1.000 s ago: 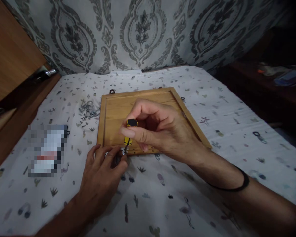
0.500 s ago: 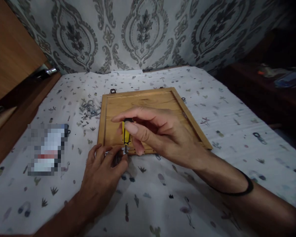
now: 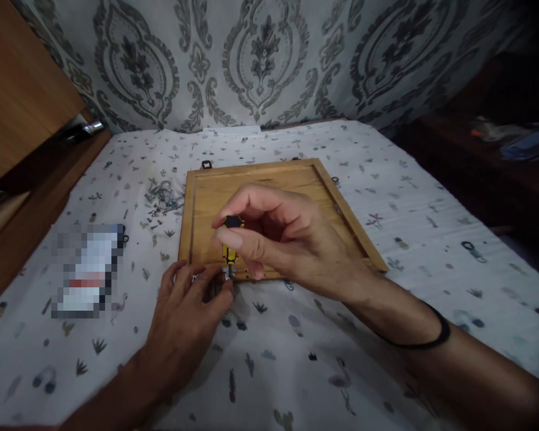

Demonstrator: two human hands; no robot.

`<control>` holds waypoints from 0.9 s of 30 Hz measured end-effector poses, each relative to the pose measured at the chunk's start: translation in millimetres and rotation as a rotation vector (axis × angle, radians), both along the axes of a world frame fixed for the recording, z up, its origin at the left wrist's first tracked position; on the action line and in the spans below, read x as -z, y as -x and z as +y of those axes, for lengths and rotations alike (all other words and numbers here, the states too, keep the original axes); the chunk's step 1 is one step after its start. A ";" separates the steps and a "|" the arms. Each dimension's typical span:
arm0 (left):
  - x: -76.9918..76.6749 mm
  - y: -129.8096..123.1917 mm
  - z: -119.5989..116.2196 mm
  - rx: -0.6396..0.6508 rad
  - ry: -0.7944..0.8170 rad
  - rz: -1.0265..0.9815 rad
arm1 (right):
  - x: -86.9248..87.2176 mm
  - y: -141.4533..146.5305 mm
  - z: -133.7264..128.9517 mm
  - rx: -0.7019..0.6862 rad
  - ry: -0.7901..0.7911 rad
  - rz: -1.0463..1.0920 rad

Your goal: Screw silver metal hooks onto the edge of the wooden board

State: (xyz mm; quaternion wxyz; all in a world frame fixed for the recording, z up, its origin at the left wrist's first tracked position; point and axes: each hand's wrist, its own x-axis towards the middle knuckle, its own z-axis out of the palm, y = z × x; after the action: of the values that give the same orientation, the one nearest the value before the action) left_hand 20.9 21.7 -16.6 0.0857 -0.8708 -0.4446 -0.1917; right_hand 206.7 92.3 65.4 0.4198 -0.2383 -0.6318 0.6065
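1. Clamped between the thumb and fingers of the right hand (image 3: 291,239) is a short yellow-and-black screwdriver (image 3: 229,255), pointed down at a small silvery metal fitting (image 3: 229,273).
2. The fitting is placed at the 7 o'clock edge of a flat, honey-brown wooden board (image 3: 260,172). By the bent fingers of the left hand (image 3: 188,314) the same edge is touched; whether the fitting is pinched cannot be told.
3. Within the board's raised frame a recessed panel is enclosed, partly covered by the right hand.
4. At 9 to 10 o'clock from the board, loose grey metal parts (image 3: 165,197) are heaped on a white printed cloth (image 3: 291,371).
5. At 10 o'clock, beneath orange-brown wooden furniture (image 3: 22,90), a shiny metal object (image 3: 92,128) is seen beside a dark gap, its contents unclear.
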 end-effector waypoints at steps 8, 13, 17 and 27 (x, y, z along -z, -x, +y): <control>-0.3 -0.5 -0.3 0.006 -0.023 -0.008 | 1.7 -2.5 -1.1 0.011 -0.046 -0.010; 1.0 -1.5 0.6 0.013 -0.036 -0.024 | 0.9 2.3 -0.9 0.074 -0.009 0.061; 1.9 -2.0 0.2 0.001 -0.031 -0.026 | 2.5 1.4 -0.8 0.062 0.023 0.110; 0.3 -3.2 -1.1 0.002 -0.045 -0.039 | 4.5 -10.3 -2.6 0.014 -0.050 -0.018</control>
State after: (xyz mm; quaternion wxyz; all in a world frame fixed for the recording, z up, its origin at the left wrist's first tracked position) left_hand 24.0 20.6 -16.9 0.0965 -0.8652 -0.4408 -0.2189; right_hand 217.0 89.8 60.9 0.4243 -0.2377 -0.6487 0.5854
